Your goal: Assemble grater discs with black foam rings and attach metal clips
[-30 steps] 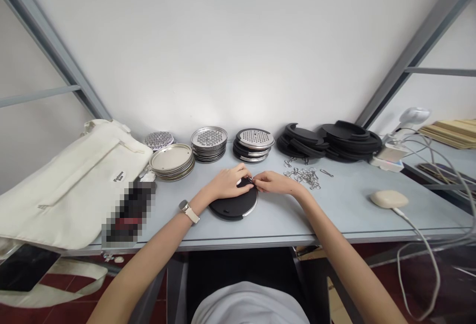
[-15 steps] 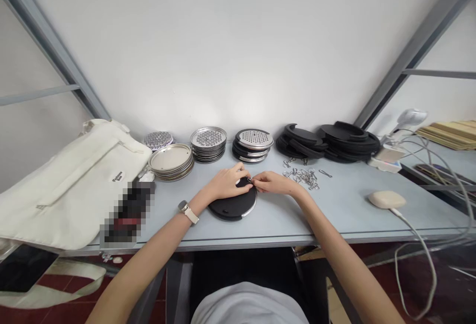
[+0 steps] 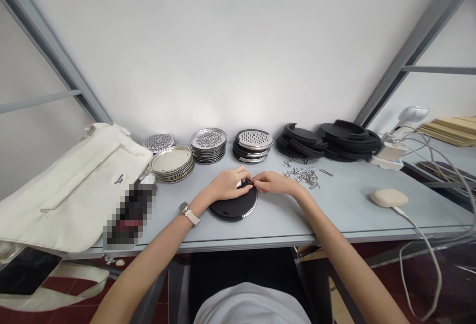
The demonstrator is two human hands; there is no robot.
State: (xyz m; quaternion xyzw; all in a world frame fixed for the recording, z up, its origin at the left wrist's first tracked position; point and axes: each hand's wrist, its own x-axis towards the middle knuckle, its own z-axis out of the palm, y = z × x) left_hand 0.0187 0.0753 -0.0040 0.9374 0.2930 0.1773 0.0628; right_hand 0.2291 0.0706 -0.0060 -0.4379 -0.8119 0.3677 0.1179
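A round black disc with a metal rim showing along its right side (image 3: 234,209) lies on the table in front of me. My left hand (image 3: 230,184) rests over its upper part, fingers curled on it and holding it down. At the disc's upper right edge my right hand (image 3: 268,182) has its fingertips pinched on a small metal clip (image 3: 249,180), mostly hidden by the fingers. Just right of that hand lies a loose pile of small metal clips (image 3: 307,177).
Along the wall stand stacks of plain metal discs (image 3: 171,159), grater discs (image 3: 208,138), perforated discs in black holders (image 3: 256,139) and black holders (image 3: 345,138). A cream bag (image 3: 74,185) lies left. A cream corded device (image 3: 388,197) and a power strip (image 3: 386,163) are at right.
Both hands stay at the disc's upper right edge with hardly any movement. The whole view has shifted very slightly.
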